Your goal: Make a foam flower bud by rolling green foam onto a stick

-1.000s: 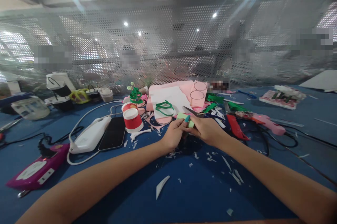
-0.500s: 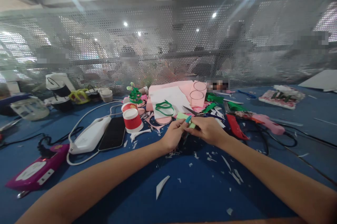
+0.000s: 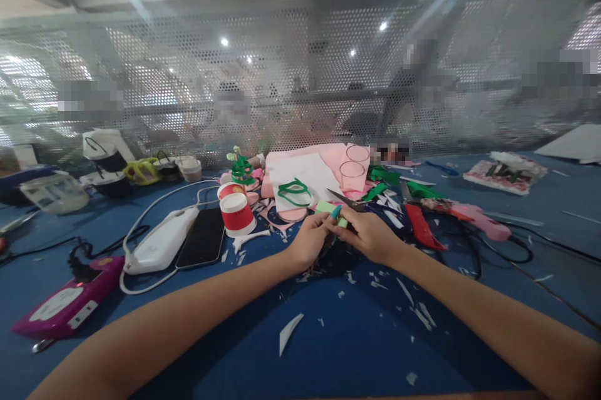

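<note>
My left hand [image 3: 308, 242] and my right hand [image 3: 373, 234] meet over the middle of the blue table, fingers closed together. Between their fingertips is a light green piece of paper [image 3: 323, 206], partly covered by the fingers. A small teal pointed piece [image 3: 336, 211] shows at the same spot; what it is I cannot make out. Just beyond my right hand lie dark-bladed scissors [image 3: 346, 200]. Behind my hands, a looped green strip [image 3: 294, 193] rests on white paper [image 3: 305, 169], which lies over a pink sheet [image 3: 353, 161] with circles drawn on it.
Red-and-white paper cups [image 3: 237, 215], a phone [image 3: 201, 238], a white charger-like device [image 3: 162, 240] and a purple power strip [image 3: 70, 300] stand to the left. A pink glue gun [image 3: 483, 222] with a black cord is at right. White scraps [image 3: 290, 332] lie scattered. A perforated screen [image 3: 300, 81] stands behind.
Both hands stay at the same place, still on the green paper. My right hand's fingers have shifted only very slightly; the other things look unmoved.
</note>
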The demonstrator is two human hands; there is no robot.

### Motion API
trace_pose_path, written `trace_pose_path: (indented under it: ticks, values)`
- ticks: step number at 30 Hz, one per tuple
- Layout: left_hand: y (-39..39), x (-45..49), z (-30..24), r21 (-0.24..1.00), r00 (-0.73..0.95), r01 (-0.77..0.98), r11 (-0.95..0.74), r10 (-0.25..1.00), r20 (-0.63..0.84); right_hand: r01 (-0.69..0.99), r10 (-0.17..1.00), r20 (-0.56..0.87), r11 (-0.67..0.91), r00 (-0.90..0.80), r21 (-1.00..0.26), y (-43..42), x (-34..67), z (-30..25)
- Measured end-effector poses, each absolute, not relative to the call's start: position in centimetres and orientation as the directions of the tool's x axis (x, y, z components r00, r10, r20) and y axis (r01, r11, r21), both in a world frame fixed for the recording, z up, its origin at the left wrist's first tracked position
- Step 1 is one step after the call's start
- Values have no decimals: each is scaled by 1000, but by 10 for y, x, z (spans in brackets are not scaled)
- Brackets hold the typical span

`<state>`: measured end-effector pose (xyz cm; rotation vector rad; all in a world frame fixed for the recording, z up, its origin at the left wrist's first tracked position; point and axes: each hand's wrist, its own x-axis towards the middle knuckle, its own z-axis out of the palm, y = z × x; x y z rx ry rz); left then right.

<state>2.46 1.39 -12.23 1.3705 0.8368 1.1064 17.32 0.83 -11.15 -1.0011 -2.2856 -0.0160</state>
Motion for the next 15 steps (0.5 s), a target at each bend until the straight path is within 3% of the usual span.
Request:
trace_pose_path:
  ticks: [7,15]
  values:
    - [15,24,-121,983,448,-144,-113,878,166,642,578,615,753,-537,-147,12,177,-113]
    - [15,24,-121,984,415,-120,-134,893,173,675,642,574,711,-509,-197,5,173,-110]
